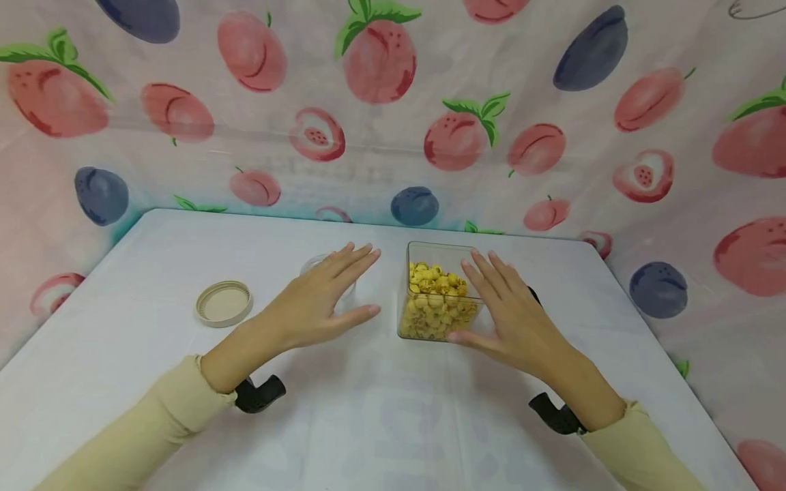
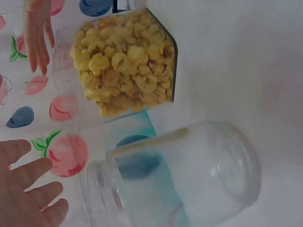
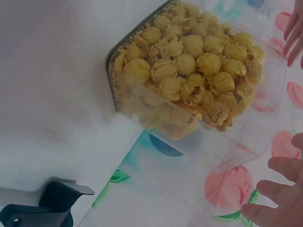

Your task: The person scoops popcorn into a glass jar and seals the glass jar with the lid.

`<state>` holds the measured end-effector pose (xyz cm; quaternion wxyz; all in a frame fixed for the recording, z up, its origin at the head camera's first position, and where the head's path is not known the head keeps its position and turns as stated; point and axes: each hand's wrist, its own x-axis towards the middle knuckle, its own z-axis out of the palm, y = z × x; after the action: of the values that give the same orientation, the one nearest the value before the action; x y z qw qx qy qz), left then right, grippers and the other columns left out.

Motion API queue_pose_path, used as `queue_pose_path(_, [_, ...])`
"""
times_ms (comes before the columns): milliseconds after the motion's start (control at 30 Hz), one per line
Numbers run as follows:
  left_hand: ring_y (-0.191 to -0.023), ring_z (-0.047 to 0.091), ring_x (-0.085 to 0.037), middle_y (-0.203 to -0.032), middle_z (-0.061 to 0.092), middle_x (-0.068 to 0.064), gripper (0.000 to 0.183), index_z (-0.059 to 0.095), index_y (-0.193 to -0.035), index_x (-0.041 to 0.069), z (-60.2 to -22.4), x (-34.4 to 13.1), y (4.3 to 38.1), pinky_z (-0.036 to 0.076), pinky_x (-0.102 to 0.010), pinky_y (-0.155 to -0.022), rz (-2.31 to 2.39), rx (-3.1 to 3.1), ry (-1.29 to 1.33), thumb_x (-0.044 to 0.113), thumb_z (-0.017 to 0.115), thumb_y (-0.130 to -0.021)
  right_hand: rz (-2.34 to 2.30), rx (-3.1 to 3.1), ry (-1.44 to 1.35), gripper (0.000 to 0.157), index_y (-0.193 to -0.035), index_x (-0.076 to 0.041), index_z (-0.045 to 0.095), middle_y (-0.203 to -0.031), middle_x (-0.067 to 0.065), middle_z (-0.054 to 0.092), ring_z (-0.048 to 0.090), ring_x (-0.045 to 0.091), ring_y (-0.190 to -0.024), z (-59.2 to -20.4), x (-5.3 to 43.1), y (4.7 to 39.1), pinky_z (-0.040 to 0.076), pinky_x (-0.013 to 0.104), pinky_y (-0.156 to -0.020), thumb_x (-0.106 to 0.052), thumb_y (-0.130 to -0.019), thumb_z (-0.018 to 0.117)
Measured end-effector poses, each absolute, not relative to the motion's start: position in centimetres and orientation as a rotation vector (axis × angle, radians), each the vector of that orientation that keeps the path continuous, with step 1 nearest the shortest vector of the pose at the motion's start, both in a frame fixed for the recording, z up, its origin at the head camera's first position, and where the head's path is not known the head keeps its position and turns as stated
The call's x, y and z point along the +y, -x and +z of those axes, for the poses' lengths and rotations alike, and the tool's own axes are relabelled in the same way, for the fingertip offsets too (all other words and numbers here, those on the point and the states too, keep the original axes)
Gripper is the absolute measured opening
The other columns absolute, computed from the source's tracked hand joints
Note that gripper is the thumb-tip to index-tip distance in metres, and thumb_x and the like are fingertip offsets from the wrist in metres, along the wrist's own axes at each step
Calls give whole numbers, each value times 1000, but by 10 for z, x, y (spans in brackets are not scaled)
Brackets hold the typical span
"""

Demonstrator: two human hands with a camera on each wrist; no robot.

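My left hand [image 1: 316, 303] hovers over the table with fingers straight and thumb spread, holding nothing. Below and behind it stands a clear jar [image 2: 208, 175], lidless and mostly hidden by the hand in the head view. To the right, my right hand [image 1: 512, 320] is likewise stretched out, its fingers overlapping the right side of a clear square container [image 1: 439, 252]. Yellow popcorn [image 1: 436, 293] fills the container about halfway or more. In the right wrist view, a dark scoop-like tool [image 3: 57, 203] lies beside the container; the right hand hides most of it in the head view.
A round beige lid [image 1: 224, 305] lies on the white table [image 1: 368, 423], left of the jar. Behind the table's far edge hangs a fruit-printed cloth [image 1: 368, 136]. Black wrist mounts [image 1: 260, 394] sit under both forearms.
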<state>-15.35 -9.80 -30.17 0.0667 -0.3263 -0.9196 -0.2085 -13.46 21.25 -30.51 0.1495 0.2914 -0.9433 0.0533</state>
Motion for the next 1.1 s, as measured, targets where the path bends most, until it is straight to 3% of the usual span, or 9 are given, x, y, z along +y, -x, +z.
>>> queue_pose_path(133, [-142, 21, -18, -154, 24, 6, 70, 19, -149, 30, -304, -92, 152, 30, -52, -110, -807, -2726, 953, 52, 51, -90, 235, -2757, -779, 103, -150, -14, 14, -155, 11, 17, 12, 32, -143, -306, 217, 132, 19, 55, -113, -63, -75, 63])
queue_pose_path(367, [-139, 29, -18, -151, 30, 4, 68, 23, -148, 29, -311, -80, 150, 32, -49, -110, -1066, -2656, 925, 43, 56, -91, 417, -2777, -705, 100, -150, -13, 18, -155, 10, 19, 15, 33, -142, -312, 227, 131, 24, 59, -109, -45, -74, 74])
queue_pose_path(867, [-127, 45, -24, -143, 42, -7, 68, 35, -144, 16, -331, -58, 151, 42, -38, -103, -1599, -2450, 919, 19, 68, -85, 693, -2817, -522, 89, -148, -7, 20, -147, 21, 30, 30, 41, -132, -326, 245, 129, 30, 63, -102, -36, -80, 72])
queue_pose_path(1100, [-126, 46, -30, -144, 39, -12, 71, 34, -144, 9, -342, -51, 153, 45, -42, -100, -1782, -2411, 896, 10, 69, -83, 851, -2818, -420, 82, -143, -1, 27, -142, 24, 33, 32, 42, -129, -334, 257, 134, 31, 62, -102, -30, -81, 72])
